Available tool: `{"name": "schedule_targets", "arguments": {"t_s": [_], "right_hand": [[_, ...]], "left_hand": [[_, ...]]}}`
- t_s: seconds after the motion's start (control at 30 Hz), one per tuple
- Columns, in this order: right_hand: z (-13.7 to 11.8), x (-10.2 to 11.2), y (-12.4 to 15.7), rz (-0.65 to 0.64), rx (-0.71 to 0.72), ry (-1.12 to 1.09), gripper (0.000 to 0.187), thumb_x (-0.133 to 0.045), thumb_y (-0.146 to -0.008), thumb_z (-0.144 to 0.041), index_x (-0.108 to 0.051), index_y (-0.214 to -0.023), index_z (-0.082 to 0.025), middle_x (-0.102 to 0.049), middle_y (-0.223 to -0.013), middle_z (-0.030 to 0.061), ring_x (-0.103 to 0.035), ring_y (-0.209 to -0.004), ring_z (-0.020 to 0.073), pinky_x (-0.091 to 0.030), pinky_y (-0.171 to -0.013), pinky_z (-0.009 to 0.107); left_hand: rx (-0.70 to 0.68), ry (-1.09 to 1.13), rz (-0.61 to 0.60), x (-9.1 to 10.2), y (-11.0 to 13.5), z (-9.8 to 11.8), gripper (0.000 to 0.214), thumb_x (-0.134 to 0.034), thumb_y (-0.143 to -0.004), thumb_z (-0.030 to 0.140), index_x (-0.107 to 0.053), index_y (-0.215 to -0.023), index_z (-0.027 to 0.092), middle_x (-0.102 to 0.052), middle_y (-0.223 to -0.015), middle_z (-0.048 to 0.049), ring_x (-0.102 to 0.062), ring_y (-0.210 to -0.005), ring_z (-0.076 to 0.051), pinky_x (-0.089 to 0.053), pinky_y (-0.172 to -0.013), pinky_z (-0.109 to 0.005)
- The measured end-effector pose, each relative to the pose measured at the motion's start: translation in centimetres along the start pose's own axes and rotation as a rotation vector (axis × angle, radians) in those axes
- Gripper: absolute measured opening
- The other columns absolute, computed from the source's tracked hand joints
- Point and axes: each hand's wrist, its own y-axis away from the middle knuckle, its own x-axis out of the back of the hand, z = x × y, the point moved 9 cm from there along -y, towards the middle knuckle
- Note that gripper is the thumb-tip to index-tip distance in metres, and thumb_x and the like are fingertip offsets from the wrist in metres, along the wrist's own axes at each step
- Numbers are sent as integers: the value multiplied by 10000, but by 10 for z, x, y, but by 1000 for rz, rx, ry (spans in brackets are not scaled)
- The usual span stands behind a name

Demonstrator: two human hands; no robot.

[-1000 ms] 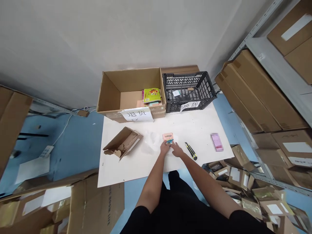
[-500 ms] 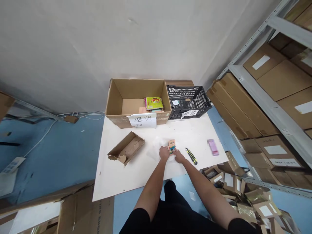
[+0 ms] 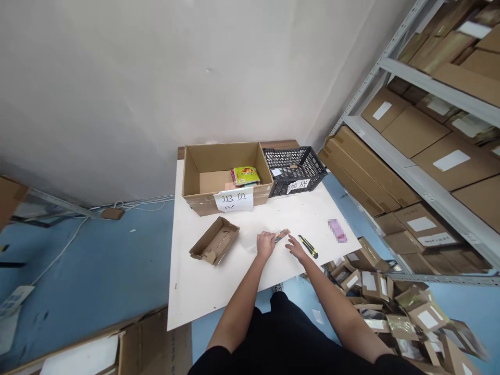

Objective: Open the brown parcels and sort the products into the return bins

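Observation:
My left hand (image 3: 265, 244) is closed on a small, thin pinkish booklet or pack (image 3: 283, 235) with a blue patch, holding it tilted over the table. To its right, my right hand (image 3: 296, 247) has its fingers apart and holds nothing. Crumpled clear plastic (image 3: 247, 240) lies on the white table beside and partly behind the left hand. A box cutter (image 3: 308, 246) with a yellow-green and black handle rests just right of my right hand. Left of the plastic is an opened small cardboard box (image 3: 216, 241).
A large cardboard box (image 3: 199, 206) with books inside stands at the back beside a black plastic crate (image 3: 299, 188); both carry paper signs. A blurred purple item (image 3: 337, 230) lies at the right. Shelves (image 3: 414, 172) of cartons and a heap of packages (image 3: 390, 307) fill the right side.
The pinkish item, flat under both hands before, is now tilted up in my left hand. My right hand has come off it, moving slightly right. The view has shifted.

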Motion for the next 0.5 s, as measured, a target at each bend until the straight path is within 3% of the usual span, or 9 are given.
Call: {"name": "schedule_targets", "arguments": {"t_s": [0.13, 0.27, 0.37, 0.5], "right_hand": [[-61, -4, 10, -25, 139, -307, 711, -650, -840, -453, -525, -1513, -261, -754, -1252, 138, -742, -1096, 279, -588, -926, 469], [-124, -7, 20, -92, 243, -564, 718, -781, -717, -496, -574, -1363, -261, -781, -938, 32, -749, -866, 246, -607, -850, 435], [-165, -9, 28, -148, 276, -585, 683, -830, -685, -480, -594, -1293, -277, -761, -862, -11, -732, -792, 218, -611, -760, 382], [-203, -18, 41, -239, 307, -602, 657, -874, -662, -457, -619, -1240, -276, -787, -930, 4, -747, -793, 212, -625, -748, 382]], "left_hand": [[153, 435, 75, 43, -1, -17, 228, -689, -928, 291, -820, -1091, 200, -794, -1055, -90, -711, -1023, -235, -558, -976, -391], [196, 825, 33, 84, 3, -30, 528, -810, -813, 341, -741, -1308, 169, -761, -1062, -64, -728, -896, -186, -611, -862, -354], [163, 926, -28, 117, 13, -34, 771, -872, -742, 308, -631, -1470, 221, -725, -1140, -57, -728, -904, -167, -623, -844, -344], [152, 847, 23, 158, 23, -40, 755, -854, -775, 283, -619, -1490, 220, -725, -1151, -86, -735, -953, -193, -624, -881, -370]]}}
